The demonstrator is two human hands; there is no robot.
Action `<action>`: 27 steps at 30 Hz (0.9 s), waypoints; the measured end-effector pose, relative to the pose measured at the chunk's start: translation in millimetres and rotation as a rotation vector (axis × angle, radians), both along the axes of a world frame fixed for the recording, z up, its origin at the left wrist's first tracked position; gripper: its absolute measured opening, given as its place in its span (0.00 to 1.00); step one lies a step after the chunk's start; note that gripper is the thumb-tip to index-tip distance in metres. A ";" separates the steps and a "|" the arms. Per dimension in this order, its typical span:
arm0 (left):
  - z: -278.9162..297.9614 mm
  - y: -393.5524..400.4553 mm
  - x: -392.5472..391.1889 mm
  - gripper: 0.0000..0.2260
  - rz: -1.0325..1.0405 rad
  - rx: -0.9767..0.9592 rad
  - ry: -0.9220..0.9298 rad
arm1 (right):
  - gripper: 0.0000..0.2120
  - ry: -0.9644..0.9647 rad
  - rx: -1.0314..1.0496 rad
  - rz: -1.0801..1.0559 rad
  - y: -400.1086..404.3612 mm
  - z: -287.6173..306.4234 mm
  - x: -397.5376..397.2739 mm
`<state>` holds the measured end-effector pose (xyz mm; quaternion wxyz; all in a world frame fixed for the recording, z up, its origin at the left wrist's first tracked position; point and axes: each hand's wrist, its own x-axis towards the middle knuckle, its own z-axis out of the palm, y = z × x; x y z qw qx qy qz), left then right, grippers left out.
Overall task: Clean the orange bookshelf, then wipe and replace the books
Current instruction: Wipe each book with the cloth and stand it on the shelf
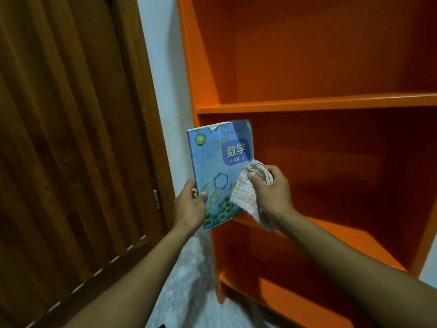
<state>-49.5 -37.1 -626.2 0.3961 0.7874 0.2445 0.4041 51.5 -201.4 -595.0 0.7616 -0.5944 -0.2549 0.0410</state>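
Between the two hands, in front of the orange bookshelf, a blue paperback textbook point(218, 171) with hexagon patterns and white characters on its cover was held upright, its cover facing the camera. The left hand point(189, 205) gripped the lower left edge of the book, with the thumb on the cover and the fingers curled behind the spine side. The right hand point(272, 190) was closed around a pale checked cloth point(246, 197), bunched in the fingers, and the thumb pressed the cloth on the lower right part of the cover. One corner of the cloth hung down below the wrist. The top edge of the cover looked worn and a little torn.

Behind the book stood the orange wooden bookshelf point(307, 104), and its visible shelves carried no books. To the left of it was a narrow strip of white wall point(163, 91), and then a dark brown wooden door point(71, 138). Below was a pale grey floor point(189, 292).
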 end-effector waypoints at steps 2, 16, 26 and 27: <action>1.1 -3.8 29.3 0.05 0.024 -0.047 -0.001 | 0.04 -0.045 -0.012 -0.022 -2.0 5.2 8.1; -4.2 0.7 153.3 0.08 0.248 -0.120 0.037 | 0.04 -0.127 -0.158 -0.105 -16.7 8.2 71.3; -15.9 8.2 162.1 0.15 0.292 -0.112 -0.017 | 0.05 -0.081 -0.171 -0.099 -20.2 -7.0 73.7; -17.0 6.3 155.1 0.16 0.281 -0.112 -0.043 | 0.05 -0.083 -0.166 -0.097 -20.6 -7.5 71.3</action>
